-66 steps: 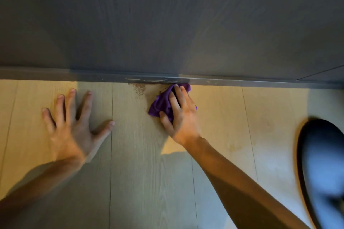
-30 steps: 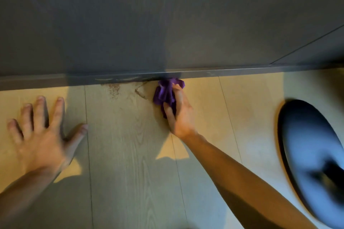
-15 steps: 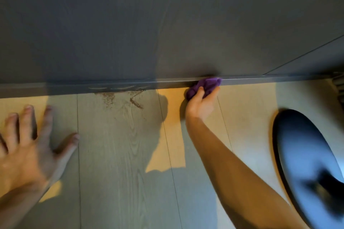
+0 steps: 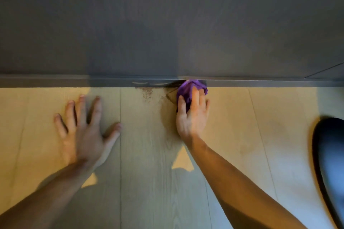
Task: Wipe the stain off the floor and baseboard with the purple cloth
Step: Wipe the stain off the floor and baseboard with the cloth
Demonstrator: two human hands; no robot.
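Where the floor (image 4: 145, 154) meets the wall, the right hand (image 4: 192, 115) lies palm-down on the purple cloth (image 4: 188, 89), its fingers closed over the bunched fabric and pressing it into the corner. The cloth is soft and crumpled; its upper edge touches the baseboard (image 4: 74, 82) and its lower part is hidden beneath the fingers. The left hand (image 4: 84, 128) rests flat on the floor, fingers spread and empty, well apart from the right hand.

The floor consists of pale wood-grain planks with straight seams running toward the wall. The baseboard is a narrow, smooth grey strip. Above it stands a dark grey wall panel (image 4: 167, 24) with faint vertical grain.

The stain (image 4: 147, 93) appears as brown speckles on the floor, just left of the cloth and directly below the baseboard. Pale curved smears (image 4: 139, 83) mark the baseboard above it. A darker patch beside the cloth cannot be told apart from shadow.

At the right edge, a dark rounded object (image 4: 329, 163) is cut off by the frame; it is blurred and cannot be identified. Both forearms run out of the lower edge. The left hand is slightly blurred.
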